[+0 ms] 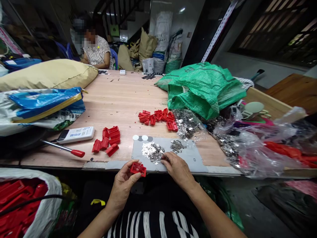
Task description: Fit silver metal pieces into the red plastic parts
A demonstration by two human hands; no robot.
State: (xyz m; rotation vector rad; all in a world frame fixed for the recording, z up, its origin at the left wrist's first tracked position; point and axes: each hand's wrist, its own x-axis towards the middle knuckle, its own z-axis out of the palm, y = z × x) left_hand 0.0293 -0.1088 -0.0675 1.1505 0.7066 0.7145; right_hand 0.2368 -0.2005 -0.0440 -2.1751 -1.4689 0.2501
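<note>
A small red plastic housing point(138, 169) is gripped between the thumb and fingers of my left hand point(123, 181), its hollow side showing, just off the table's front edge. My right hand point(177, 168) is at the right side of a pile of small shiny metal pieces point(152, 152), thumb and fingertips pinched together. What it pinches, if anything, is too small to make out. Beyond it is a smaller heap of metal parts point(177, 145). Both piles lie on a grey mat point(190, 158). Red housings are grouped on the left point(109, 137) and behind the mat point(158, 116).
A clear bag of metal parts point(188, 122) and a green woven sack point(203, 86) lie to the right. On the left are a red-tipped lever point(78, 153), a white box point(79, 134) and a sack of red parts point(53, 195). Another person point(97, 49) sits across the table.
</note>
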